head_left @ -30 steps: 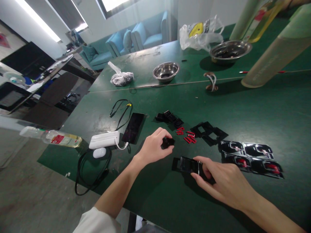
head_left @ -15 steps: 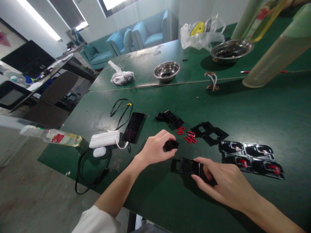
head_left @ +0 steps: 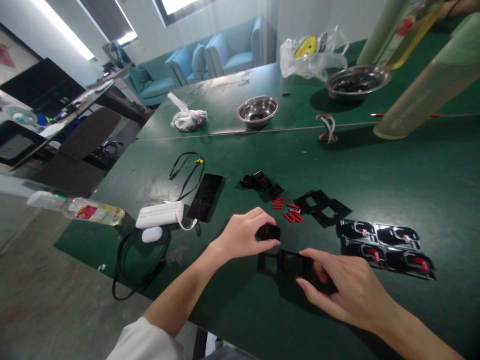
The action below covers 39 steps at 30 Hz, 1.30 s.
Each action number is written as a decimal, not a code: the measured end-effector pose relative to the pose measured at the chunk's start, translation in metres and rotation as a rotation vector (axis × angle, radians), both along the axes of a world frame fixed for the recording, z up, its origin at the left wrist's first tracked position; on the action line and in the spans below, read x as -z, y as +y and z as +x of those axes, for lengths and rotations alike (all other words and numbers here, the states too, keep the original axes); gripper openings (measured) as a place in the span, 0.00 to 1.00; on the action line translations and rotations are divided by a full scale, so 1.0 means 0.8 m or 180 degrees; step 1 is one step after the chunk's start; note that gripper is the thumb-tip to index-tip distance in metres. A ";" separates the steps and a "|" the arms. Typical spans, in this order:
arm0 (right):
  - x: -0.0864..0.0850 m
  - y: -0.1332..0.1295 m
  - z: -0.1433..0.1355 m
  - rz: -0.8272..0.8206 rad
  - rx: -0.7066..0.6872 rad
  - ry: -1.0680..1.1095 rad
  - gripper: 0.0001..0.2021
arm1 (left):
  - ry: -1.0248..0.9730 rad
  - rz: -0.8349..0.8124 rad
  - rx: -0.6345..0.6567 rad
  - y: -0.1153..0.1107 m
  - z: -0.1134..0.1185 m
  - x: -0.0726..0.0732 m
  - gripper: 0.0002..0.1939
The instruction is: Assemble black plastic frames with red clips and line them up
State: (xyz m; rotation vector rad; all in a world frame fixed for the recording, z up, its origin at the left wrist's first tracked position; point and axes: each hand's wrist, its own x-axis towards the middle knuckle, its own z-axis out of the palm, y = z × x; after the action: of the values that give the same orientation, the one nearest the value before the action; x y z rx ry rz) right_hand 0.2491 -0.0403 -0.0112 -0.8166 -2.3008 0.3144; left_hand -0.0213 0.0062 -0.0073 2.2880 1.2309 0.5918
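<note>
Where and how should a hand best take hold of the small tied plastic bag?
The plastic bag is probably best pinched by its gathered neck, coming from above and the left: that narrow part sticks up and leftward, away from the rounded body.

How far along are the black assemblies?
Four black assemblies lie grouped, apparently done, red showing in some. In hand: a small black block, left hand; a black housing, right hand. Apparently remaining: loose red pieces, flat black frames, small black parts.
</note>
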 end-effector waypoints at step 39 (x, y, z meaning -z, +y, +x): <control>0.000 0.001 0.002 -0.0023 -0.0044 0.0231 0.15 | 0.0359 -0.0191 0.0447 -0.004 0.000 -0.010 0.14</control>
State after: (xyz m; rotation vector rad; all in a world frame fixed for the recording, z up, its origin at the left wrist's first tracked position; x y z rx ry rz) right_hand 0.2507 -0.0399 -0.0112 -0.7804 -2.2397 0.3529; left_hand -0.0210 0.0030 0.0003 2.3608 1.1112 0.3755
